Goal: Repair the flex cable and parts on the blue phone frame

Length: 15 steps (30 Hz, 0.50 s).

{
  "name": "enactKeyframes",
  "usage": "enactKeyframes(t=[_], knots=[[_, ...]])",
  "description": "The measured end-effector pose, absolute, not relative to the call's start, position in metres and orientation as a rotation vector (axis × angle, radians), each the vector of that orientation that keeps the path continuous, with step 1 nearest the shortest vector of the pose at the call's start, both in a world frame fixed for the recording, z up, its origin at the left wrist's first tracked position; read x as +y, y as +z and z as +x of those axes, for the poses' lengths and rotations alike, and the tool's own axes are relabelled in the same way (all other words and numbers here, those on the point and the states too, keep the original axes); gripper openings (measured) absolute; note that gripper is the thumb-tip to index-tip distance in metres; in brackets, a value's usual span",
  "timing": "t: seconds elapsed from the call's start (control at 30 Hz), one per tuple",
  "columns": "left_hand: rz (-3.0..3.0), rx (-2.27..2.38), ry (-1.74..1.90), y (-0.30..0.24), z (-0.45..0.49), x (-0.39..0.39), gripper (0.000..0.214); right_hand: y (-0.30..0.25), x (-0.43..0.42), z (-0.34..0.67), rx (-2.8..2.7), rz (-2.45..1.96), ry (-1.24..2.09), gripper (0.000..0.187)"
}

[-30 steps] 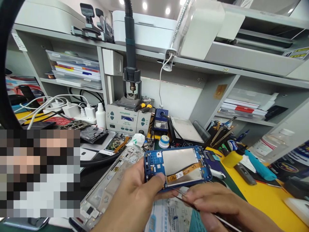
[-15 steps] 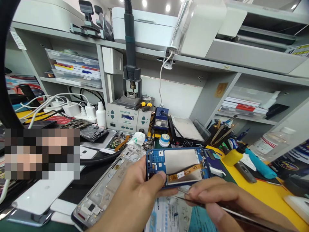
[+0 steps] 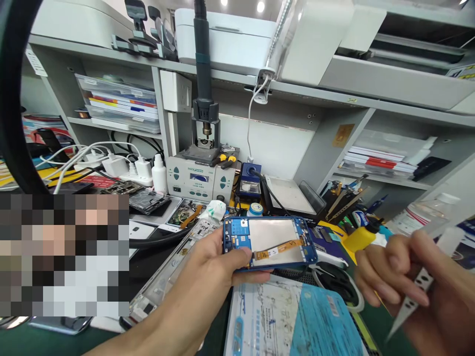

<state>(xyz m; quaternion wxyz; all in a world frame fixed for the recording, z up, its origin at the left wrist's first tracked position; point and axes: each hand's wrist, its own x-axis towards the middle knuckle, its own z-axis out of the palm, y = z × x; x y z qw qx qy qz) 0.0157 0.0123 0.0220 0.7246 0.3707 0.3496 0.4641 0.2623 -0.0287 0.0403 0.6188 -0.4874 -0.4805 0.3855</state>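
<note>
Head view: left hand [image 3: 213, 257] grips the blue phone frame [image 3: 269, 242] by its left end, level above the counter. Right hand [image 3: 411, 277], well apart at the right, pinches tweezers [image 3: 413, 294] pointing down. Open room lies between them.

Two hands, one blue phone frame [image 3: 269, 242], one pair of tweezers [image 3: 415, 291], one yellow bottle [image 3: 361, 236], one white bottle [image 3: 160, 174].

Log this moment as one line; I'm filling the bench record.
left hand: holds blue phone frame | right hand: holds tweezers, apart from frame | below: blue mat
</note>
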Motion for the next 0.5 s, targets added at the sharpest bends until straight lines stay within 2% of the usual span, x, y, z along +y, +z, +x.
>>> enactKeyframes(t=[0.13,0.37,0.5], knots=[[0.778,0.73,0.996,0.025,0.012,0.015,0.023,0.038,-0.017,0.269,-0.887,-1.276,1.074,0.036],[0.817,0.712,0.941,0.034,0.01,0.015,0.027,0.03,-0.013,0.258,-1.13,-1.419,1.351,0.058],[0.888,0.663,0.905,0.032,0.007,0.018,0.026,0.028,-0.012,0.259,-1.111,-1.376,1.41,0.059]])
